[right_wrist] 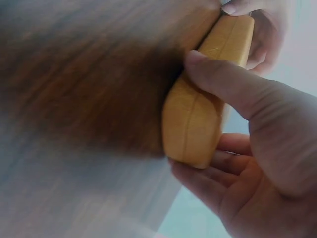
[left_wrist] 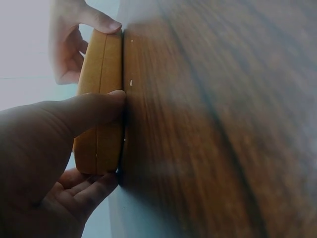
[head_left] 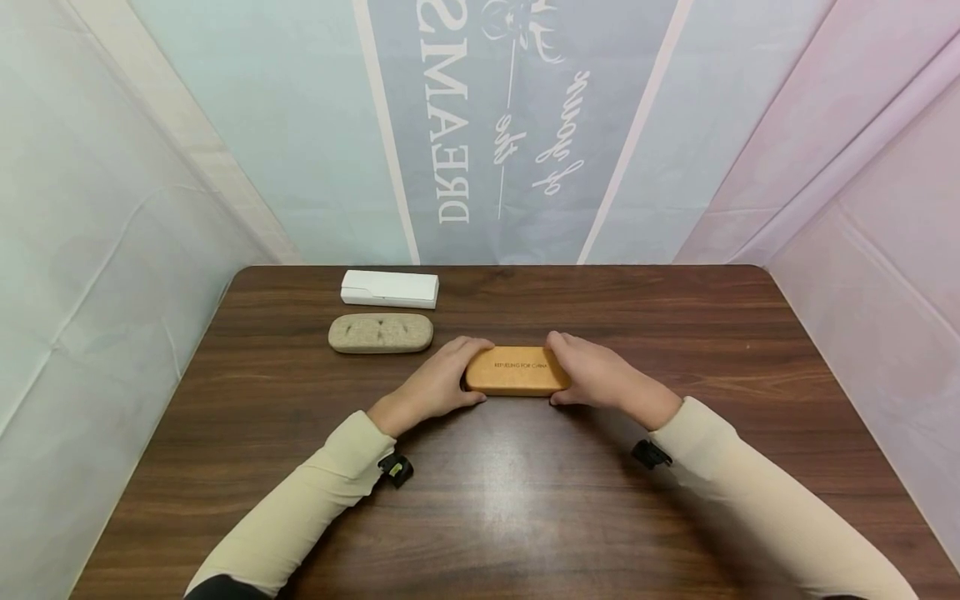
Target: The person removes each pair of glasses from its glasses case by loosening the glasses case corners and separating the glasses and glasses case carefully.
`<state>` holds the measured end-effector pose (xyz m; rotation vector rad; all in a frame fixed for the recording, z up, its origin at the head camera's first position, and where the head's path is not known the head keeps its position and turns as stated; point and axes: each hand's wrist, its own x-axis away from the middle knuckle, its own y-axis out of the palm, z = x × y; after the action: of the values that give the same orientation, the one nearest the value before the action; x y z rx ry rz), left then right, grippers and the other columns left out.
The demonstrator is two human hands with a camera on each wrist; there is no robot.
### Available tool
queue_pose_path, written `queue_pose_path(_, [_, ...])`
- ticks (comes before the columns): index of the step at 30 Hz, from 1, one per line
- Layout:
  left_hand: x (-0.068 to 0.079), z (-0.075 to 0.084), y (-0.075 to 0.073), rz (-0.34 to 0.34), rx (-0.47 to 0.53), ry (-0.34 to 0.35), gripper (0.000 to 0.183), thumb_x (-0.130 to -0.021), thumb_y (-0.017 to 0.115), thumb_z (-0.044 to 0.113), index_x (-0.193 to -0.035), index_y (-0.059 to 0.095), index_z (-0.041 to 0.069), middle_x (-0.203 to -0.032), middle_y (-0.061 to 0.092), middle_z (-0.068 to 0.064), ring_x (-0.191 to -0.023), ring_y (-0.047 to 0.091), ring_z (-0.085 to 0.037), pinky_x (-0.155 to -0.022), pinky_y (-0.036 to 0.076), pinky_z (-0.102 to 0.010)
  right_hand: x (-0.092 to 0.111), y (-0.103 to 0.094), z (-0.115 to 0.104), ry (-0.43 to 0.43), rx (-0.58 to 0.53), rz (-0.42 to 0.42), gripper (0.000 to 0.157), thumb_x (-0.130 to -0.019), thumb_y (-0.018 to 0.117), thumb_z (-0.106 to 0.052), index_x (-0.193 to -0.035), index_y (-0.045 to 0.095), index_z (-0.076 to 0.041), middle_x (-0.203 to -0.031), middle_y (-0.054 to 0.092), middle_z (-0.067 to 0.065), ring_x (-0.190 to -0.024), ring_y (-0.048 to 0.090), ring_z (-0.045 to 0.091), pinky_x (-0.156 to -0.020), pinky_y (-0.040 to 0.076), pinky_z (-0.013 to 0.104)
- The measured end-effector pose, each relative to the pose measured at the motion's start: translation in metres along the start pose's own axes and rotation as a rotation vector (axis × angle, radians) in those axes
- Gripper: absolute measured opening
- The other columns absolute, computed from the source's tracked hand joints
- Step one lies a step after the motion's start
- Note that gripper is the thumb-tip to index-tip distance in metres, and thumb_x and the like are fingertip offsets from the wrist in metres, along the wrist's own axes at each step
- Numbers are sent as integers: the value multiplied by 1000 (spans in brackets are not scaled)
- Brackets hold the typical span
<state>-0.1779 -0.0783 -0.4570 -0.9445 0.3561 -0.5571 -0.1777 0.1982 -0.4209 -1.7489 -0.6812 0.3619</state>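
Note:
A yellow-tan glasses case (head_left: 517,382) with dark lettering on its lid lies closed near the middle of the wooden table. My left hand (head_left: 438,382) grips its left end, thumb on the near side and fingers round the far side. At the opposite end my right hand (head_left: 600,375) holds it the same way. In the left wrist view the case (left_wrist: 106,57) shows a thin seam along its side, and its underside is right at the tabletop. The right wrist view shows the rounded end of the case (right_wrist: 190,126) between thumb and fingers.
Beyond my left hand lies a beige fabric glasses case (head_left: 380,333), with a white oblong case (head_left: 392,289) behind it near the far edge. The brown table (head_left: 510,517) meets printed cloth hangings (head_left: 300,150) at the back and sides.

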Motion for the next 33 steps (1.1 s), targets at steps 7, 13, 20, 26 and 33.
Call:
queue_pose_path(7, [0,2,-1,-13,2,-19,76,-82,88,22,-146,48,13,-138,55,-9,-128,53,-25,-109,42,-39,-7,-8,-4,-1,26,-58,63,-74,93,-21,-107,43,-3,-87,48,5,-74,48,20,-67,46,39])
queue_pose_path(13, [-1,2,-2,-10,7,-24,75,-82,89,21,-145,49,13,-137,56,-9,-126,53,-24,-109,43,-39,-14,-12,-5,-3,46,-112,66,-73,94,-22,-106,40,-3,-86,47,5,-74,49,22,-70,46,41])
queue_pose_path(20, [-4,4,-5,-22,25,-50,75,-79,90,19,-142,49,15,-132,57,-9,-119,54,-24,-104,45,-39,-22,-18,-7,55,19,-202,66,-74,94,-24,-108,41,-5,-88,50,6,-77,50,22,-72,46,40])
queue_pose_path(26, [-6,7,-5,-45,31,-90,76,-79,90,19,-142,49,15,-129,56,-9,-117,54,-23,-102,46,-40,-27,-24,-6,69,3,-252,64,-74,94,-26,-109,44,-6,-87,52,4,-78,52,21,-72,46,39])
queue_pose_path(33, [-8,8,-6,-65,15,-113,78,-80,90,21,-143,46,17,-130,56,-9,-119,53,-24,-103,46,-40,-32,-32,-3,79,-27,-304,61,-74,93,-24,-109,46,-8,-88,55,4,-76,52,20,-71,46,37])
